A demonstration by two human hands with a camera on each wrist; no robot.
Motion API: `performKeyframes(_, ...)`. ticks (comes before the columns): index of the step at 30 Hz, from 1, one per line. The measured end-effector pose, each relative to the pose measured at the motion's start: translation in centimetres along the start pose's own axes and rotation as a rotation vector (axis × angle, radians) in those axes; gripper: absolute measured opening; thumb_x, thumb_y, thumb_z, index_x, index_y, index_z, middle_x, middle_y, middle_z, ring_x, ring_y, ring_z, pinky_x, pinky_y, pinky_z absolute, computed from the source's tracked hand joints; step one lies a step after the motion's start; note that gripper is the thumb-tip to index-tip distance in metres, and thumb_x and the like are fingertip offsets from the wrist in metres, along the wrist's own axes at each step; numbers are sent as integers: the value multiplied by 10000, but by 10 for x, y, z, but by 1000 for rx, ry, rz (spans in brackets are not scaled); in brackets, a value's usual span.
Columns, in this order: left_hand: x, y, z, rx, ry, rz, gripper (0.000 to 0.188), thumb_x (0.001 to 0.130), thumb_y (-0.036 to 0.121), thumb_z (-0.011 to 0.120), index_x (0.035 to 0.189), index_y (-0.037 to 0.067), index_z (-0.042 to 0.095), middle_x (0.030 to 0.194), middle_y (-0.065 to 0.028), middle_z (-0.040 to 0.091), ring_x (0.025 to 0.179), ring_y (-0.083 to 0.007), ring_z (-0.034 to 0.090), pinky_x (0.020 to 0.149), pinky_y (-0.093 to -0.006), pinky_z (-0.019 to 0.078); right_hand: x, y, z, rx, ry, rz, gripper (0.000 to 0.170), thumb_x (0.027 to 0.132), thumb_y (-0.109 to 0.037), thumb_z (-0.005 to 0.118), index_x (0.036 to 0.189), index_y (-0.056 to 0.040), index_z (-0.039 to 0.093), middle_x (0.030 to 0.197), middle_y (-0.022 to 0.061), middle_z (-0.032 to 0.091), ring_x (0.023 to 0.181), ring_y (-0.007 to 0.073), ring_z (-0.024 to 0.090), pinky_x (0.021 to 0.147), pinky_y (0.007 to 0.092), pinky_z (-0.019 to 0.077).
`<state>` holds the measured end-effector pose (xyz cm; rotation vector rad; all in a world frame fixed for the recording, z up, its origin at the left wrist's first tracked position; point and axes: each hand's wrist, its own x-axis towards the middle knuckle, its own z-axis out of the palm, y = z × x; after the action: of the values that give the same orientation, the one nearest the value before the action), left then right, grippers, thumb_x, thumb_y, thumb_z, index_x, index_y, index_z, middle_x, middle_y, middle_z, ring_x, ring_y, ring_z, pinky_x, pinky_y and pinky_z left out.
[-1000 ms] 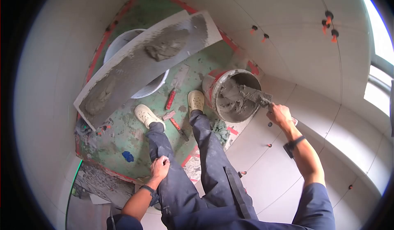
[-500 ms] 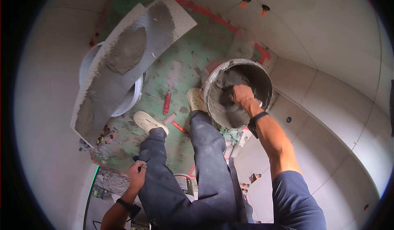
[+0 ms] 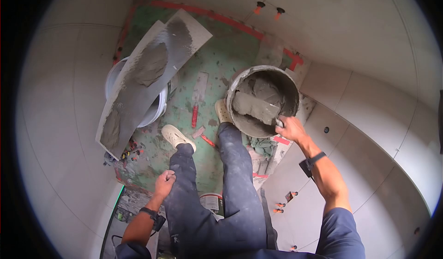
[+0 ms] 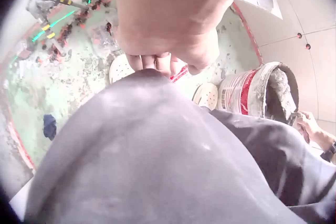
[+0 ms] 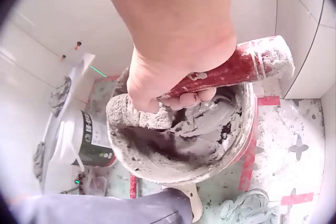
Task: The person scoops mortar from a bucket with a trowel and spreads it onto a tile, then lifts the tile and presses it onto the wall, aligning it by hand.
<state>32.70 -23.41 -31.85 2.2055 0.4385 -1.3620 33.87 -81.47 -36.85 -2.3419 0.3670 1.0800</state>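
My right hand (image 3: 291,129) grips the red handle (image 5: 247,66) of a trowel at the right rim of a mortar bucket (image 4: 247,94). The trowel's broad blade (image 3: 264,110) lies across the bucket's mouth, and grey mortar coats it thickly. More wet mortar (image 3: 267,90) fills the bucket below and clings to its inner wall. My left hand (image 3: 164,183) rests on the left knee of the dark trousers (image 3: 184,199), fingers loosely bent over the cloth and holding nothing.
A long tile (image 3: 127,99) bearing mortar heaps lies across a white bucket (image 3: 159,109) at left. Between it and the mortar bucket, a second red-handled trowel (image 3: 194,115) and a hammer (image 3: 206,137) lie on the green floor. A rag (image 3: 264,147) lies below the mortar bucket; tiled walls surround this corner.
The right hand and trowel dipped from the bucket's right rim down into the mortar, then came back up to the rim with mortar on the blade. The left hand stays at the knee.
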Motion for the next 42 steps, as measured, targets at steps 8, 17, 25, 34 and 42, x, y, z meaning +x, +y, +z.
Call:
performKeyframes(8, -25, -94, 3, -245, 96, -17, 304, 884, 262, 657, 1120, 71, 656, 967, -96, 716, 883, -200, 679, 818, -330, 516, -97, -188, -93, -112, 101, -345, 233, 750, -215, 667, 842, -36, 551, 673, 170, 592, 648, 366, 622, 581, 455, 485)
performKeyframes(17, -60, -131, -17, -515, 122, -84, 284, 919, 204, 634, 1152, 40, 640, 1017, -65, 685, 932, -148, 616, 846, -301, 491, 93, -396, 55, -435, 183, -712, 273, 832, -236, 643, 925, -23, 500, 679, 190, 630, 657, 390, 637, 566, 487, 497)
performKeyframes(25, -77, -285, 24, -599, 161, -186, 239, 858, 156, 662, 1056, 22, 672, 840, -55, 660, 788, -144, 591, 745, -300, 493, -30, -275, -4, -246, 151, -335, 298, 737, -239, 668, 919, -52, 523, 782, 193, 629, 768, 401, 638, 701, 488, 511)
performKeyframes(34, -39, -137, -18, -648, 13, -208, 240, 908, 129, 612, 1127, 32, 629, 907, -21, 648, 847, -118, 604, 793, -262, 476, -19, -42, -68, -679, -77, 301, 288, 792, -286, 677, 954, -50, 693, 891, 157, 717, 858, 333, 701, 744, 432, 567)
performKeyframes(42, -26, 59, 12, -595, -7, -73, 252, 935, 109, 625, 1159, -5, 619, 1026, -34, 647, 958, -99, 592, 872, -237, 464, 127, -48, 68, -318, -188, 162, 344, 811, -363, 678, 950, -54, 736, 985, 190, 707, 953, 361, 679, 832, 441, 549)
